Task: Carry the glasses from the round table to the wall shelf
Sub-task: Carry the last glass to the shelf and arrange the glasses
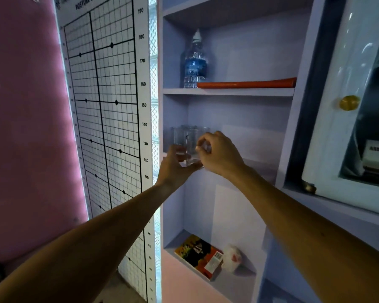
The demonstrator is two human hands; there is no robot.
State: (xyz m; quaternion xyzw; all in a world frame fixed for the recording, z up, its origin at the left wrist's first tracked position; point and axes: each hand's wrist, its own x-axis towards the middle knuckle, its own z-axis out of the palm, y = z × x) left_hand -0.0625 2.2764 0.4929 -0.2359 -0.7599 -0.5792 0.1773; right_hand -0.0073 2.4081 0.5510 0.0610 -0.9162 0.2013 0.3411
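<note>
A clear drinking glass [191,147] stands at the front left edge of the middle wall shelf [258,165]. My left hand [173,169] cups its base from below and the left. My right hand [220,154] pinches its rim and right side from above. Several more clear glasses [179,133] stand close behind it, at the shelf's left back. The round table is out of view.
On the upper shelf [228,91] stand a water bottle [195,62] and a flat orange object [247,84]. The bottom shelf holds a book [198,254] and a white wrapped item [232,256]. A posture chart [105,106] hangs left; a white cabinet door [337,127] with a gold knob stands right.
</note>
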